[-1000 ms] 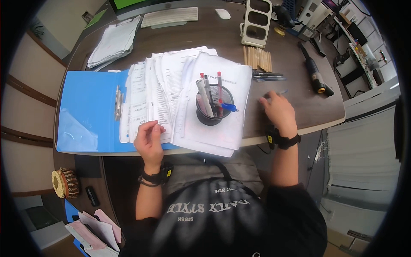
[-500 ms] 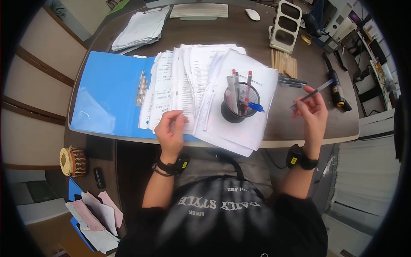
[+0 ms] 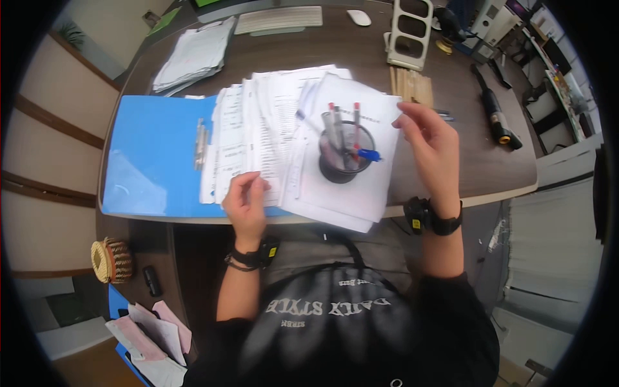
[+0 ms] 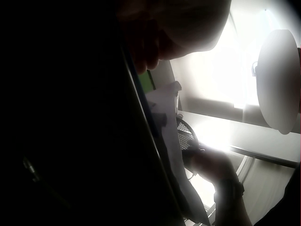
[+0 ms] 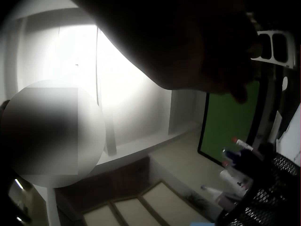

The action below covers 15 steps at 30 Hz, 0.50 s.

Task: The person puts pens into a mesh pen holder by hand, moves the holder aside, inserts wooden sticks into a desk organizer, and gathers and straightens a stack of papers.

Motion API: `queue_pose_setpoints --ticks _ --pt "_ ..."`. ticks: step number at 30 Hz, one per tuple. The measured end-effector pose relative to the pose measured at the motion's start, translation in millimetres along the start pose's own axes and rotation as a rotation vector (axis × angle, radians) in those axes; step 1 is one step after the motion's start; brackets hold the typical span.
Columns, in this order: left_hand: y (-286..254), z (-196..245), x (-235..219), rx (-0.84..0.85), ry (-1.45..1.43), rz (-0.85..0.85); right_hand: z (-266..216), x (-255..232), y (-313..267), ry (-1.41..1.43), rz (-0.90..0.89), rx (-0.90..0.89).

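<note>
A black mesh pen cup (image 3: 345,161) with several pens in it stands on white papers (image 3: 380,193). A blurred pen with a blue end (image 3: 302,116) leans out over the cup's left rim. My right hand (image 3: 435,151) hovers right of the cup, fingers partly bent, nothing visible between them; in the right wrist view it is dark above the pens. At the desk's front edge, my left hand (image 3: 247,200) rests idle with loosely curled fingers by the stacked sheets (image 3: 261,148).
A blue folder (image 3: 151,155) lies open at the left. Wooden sticks (image 3: 412,87) and dark pens (image 3: 445,115) lie beyond my right hand, near a beige holder (image 3: 411,39). A black handheld tool (image 3: 493,109) lies farther right. Keyboard (image 3: 278,20) and mouse (image 3: 359,17) are at the back.
My right hand picked up a pen from the desk's right side, lifted it and carried it left. That pen now leans in the cup and the hand is off it. My left hand stays put.
</note>
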State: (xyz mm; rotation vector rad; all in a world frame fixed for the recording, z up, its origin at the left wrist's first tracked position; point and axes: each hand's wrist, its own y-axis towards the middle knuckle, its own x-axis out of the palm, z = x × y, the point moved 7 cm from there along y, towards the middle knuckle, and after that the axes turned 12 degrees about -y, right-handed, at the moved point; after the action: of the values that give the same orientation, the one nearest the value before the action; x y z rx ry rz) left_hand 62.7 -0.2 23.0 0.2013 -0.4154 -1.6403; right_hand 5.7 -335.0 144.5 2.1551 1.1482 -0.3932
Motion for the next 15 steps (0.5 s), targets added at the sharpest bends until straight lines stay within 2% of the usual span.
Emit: queue_pose_setpoints --ticks 1,2,4,5,6,8,10,11,15 --pt "0.3 0.0 0.5 0.000 -0.009 0.000 3.8 -5.1 1.8 -0.138 -0.035 0.045" --pt "0.3 -0.2 0.1 -0.003 -0.011 0.003 10.5 -12.3 3.9 -0.160 -0.027 0.047" --pt "0.9 1.7 0.9 0.016 -0.008 -0.003 43.0 -7.2 6.4 -0.695 -0.221 0.020" --pt "0.9 2.5 2.5 0.014 -0.020 -0.006 64.5 -5.0 6.6 -0.820 -0.294 0.031" --pt "1.0 4.0 2.3 0.017 -0.036 0.012 76.9 -10.2 8.1 -0.829 -0.292 0.032" --pt "1.5 4.3 0.6 0.023 -0.056 0.036 99.0 -10.4 7.4 -1.016 -0.489 0.129" --pt "1.2 4.3 1.7 0.026 -0.028 -0.001 136.3 -8.8 3.0 -0.989 -0.445 0.049" --pt "1.5 4.4 1.6 0.027 -0.029 0.005 136.5 -6.8 4.0 -0.954 -0.402 -0.025" --pt "1.8 4.8 1.8 0.027 -0.055 0.022 129.8 -3.8 1.6 -0.939 -0.420 -0.063"
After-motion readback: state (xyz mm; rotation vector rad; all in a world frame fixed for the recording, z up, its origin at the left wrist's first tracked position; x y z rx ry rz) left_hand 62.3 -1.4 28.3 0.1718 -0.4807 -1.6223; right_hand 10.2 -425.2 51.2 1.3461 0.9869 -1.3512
